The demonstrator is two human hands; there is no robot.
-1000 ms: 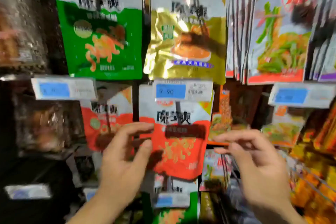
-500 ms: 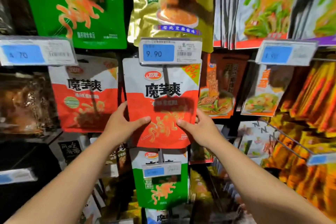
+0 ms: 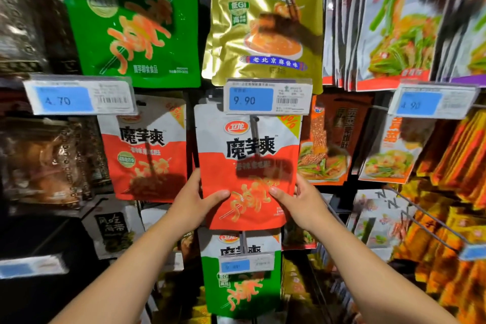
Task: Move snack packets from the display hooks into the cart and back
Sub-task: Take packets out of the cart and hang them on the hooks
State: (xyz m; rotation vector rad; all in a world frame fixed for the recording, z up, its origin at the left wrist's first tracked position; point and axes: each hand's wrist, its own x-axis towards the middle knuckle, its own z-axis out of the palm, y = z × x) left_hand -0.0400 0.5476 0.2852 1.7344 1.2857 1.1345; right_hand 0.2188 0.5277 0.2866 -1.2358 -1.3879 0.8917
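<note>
Left hand (image 3: 193, 205), right hand (image 3: 302, 206) onto packet (image 3: 248, 166)

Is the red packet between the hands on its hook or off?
On, apparently: the red packet sits upright behind the price tag; left hand and right hand grip it.

We hold both bare forearms stretched up and forward, angled toward each other. Our left grip (image 3: 196, 204) and right grip (image 3: 301, 202) pinch the red packet (image 3: 249, 163) at its lower side edges, thumbs in front, fingers behind.

centre price tag (image 3: 268, 96): 9.90. red packet (image 3: 247, 166): 魔芋爽. gold packet (image 3: 265, 21): 魔芋爽, 低gi, 老北京麻酱味.
</note>
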